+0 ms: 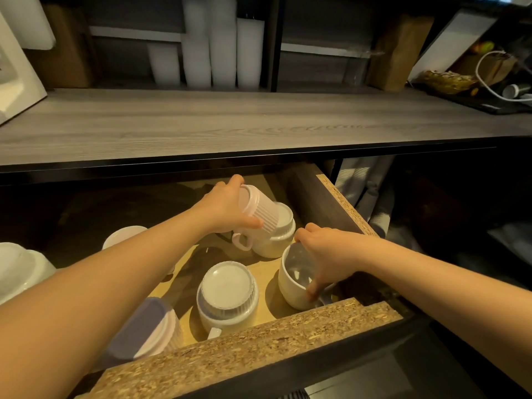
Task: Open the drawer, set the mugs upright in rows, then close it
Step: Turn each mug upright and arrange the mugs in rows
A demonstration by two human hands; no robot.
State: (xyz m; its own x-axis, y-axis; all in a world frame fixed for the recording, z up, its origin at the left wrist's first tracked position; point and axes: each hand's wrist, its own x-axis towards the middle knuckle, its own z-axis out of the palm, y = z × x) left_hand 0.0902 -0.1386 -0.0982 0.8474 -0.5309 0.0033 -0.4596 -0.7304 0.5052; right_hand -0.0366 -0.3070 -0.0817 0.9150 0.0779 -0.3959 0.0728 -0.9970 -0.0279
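Hands are apart, both reaching into the open drawer (250,349). The left hand (227,208) grips the pink mug (259,210) round its ribbed side, thumb on the near side and fingers over the far side. That mug is tilted, base turned up and towards the camera, handle hanging low, at the drawer's back right. The right hand (325,254) pinches the rim of the upright mug (293,277), fingers curled over the far rim and thumb down the near side. This white mug stands mouth up in the drawer's front right corner, near the right wall.

Just under the pink mug, also at the drawer's back right, the back mug (277,236) sits base up, white, with the pink handle overlapping its left side. In the drawer's middle, against the front edge, the ribbed mug (227,295) is upside down, its handle pointing at that edge. At the drawer's front left the lilac mug (149,326) lies tilted, partly hidden by the left forearm. Further to the drawer's left the far mug (123,234) peeks out behind the forearm; I cannot tell which way up it is. White bowls (17,269) show beyond it.

Above the drawer runs a grey wood surface (230,122), with stacked white cups (201,53) on a shelf behind.
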